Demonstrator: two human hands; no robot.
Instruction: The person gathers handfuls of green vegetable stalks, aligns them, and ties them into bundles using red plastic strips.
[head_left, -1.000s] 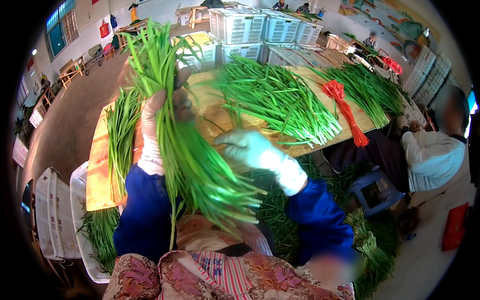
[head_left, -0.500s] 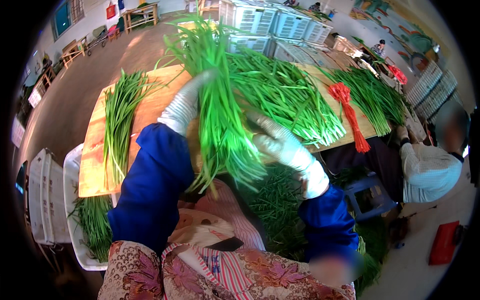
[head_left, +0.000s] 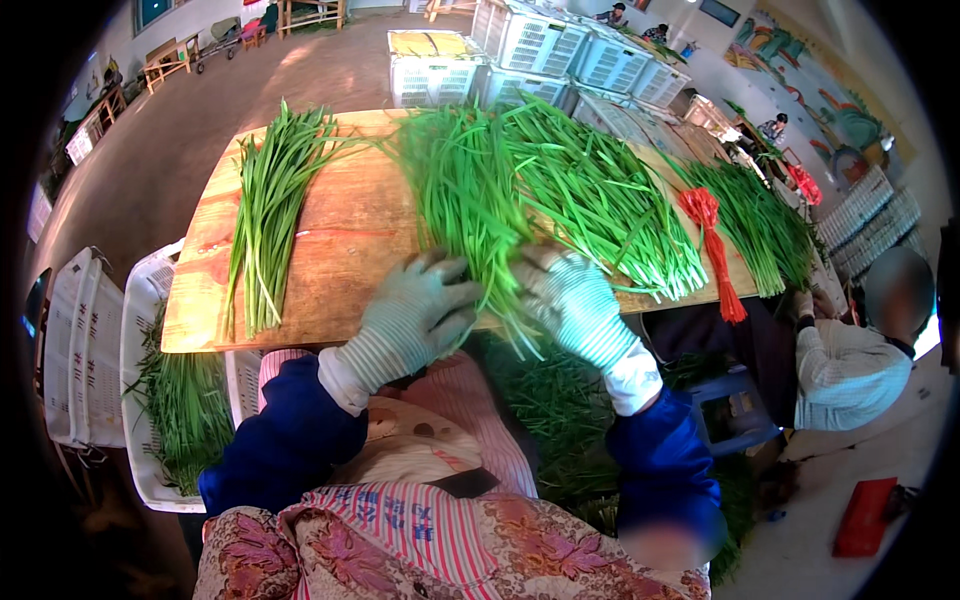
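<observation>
A bunch of garlic chives (head_left: 465,190) lies on the wooden board (head_left: 345,240), leaf tips pointing away from me. My left hand (head_left: 412,312), in a striped pale glove, is open with fingers spread beside the bunch's near end. On the other side of that end is my right hand (head_left: 575,300), gloved alike; motion smears its fingers, so its grip is unclear. A larger pile of chives (head_left: 610,200) lies just right of the bunch, white stem ends toward me. A smaller bundle of chives (head_left: 270,220) rests at the board's left.
Red ties (head_left: 710,250) hang over the board's right edge, near more chives (head_left: 750,225). A white crate (head_left: 150,400) holding greens stands below left. A seated person (head_left: 850,360) works at the right by a blue stool (head_left: 735,405). Stacked crates (head_left: 530,45) stand beyond the board.
The bunch was raised upright between my hands and now lies on the board. My left hand has moved from its middle down toward the near end and opened. The view has shifted.
</observation>
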